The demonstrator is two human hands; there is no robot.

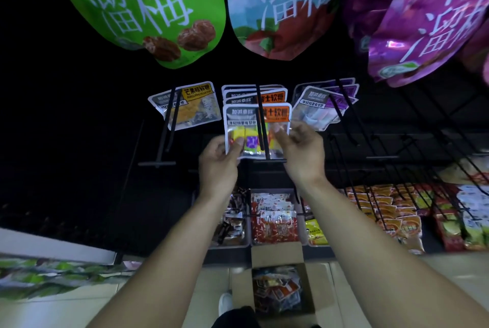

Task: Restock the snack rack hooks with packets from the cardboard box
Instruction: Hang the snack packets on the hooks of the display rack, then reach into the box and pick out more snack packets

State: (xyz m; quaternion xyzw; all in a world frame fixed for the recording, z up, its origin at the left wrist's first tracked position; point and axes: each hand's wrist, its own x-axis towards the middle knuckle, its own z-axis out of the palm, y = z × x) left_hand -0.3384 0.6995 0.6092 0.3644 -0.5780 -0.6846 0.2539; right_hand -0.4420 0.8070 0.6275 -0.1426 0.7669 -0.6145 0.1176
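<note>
Both hands pinch one flat white-and-orange plastic snack packet: left hand at its lower left edge, right hand at its right. Black wire hook runs lengthwise across the packet's front, pointing toward the person; packet sits foremost on it, stack behind.

Orange-labelled packet; green bag; purple bag; brown box.

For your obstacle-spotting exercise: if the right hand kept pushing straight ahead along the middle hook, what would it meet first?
Probably the orange-labelled packets already hanging behind the packet that the right hand pinches; depth is hard to judge.
</note>
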